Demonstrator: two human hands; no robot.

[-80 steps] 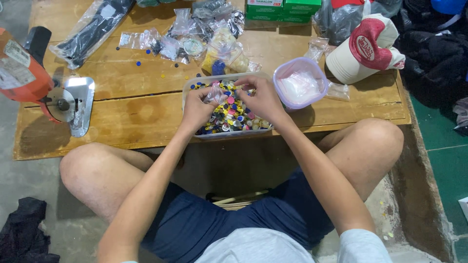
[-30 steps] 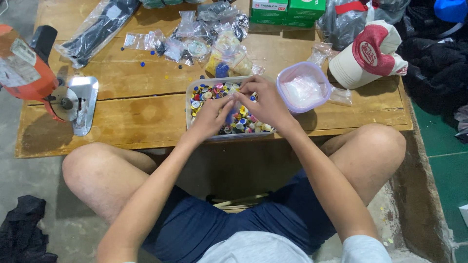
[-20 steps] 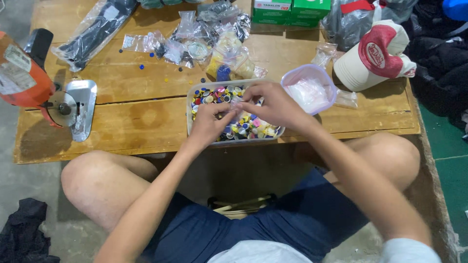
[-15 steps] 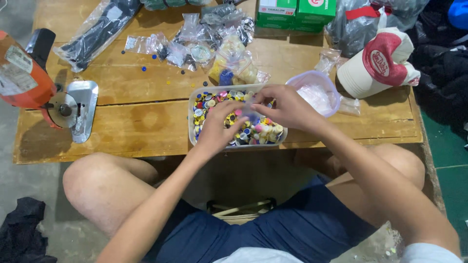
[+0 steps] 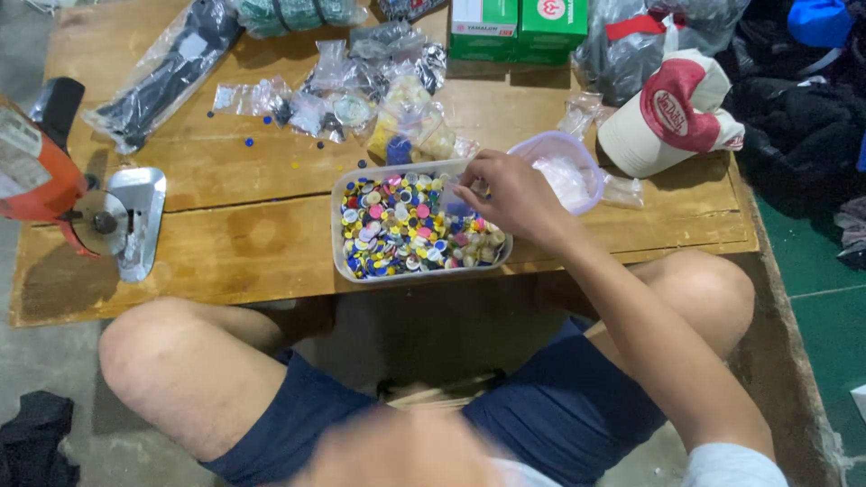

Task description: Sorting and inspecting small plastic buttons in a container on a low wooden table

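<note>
Right hand (image 5: 510,194) sits over the tray (image 5: 336,221) of buttons (image 5: 397,225) at centre of the surface (image 5: 225,243), fingers pinched on a small pale piece. Bowl (image 5: 586,162) at 3 o'clock. Left hand blurred at 6 o'clock; grip indeterminate.

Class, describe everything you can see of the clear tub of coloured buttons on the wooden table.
The tub is a shallow, rectangular container of clear, plastic-looking material with rounded corners and no lid. It sits flat near the front edge of the wooden table, between the person's knees. It is filled with small round pieces in blue, yellow, pink, red, white and other colours. The right hand reaches over its right end, fingertips pinching something small just above the pile. A pale lilac bowl stands close behind its right corner.
</note>
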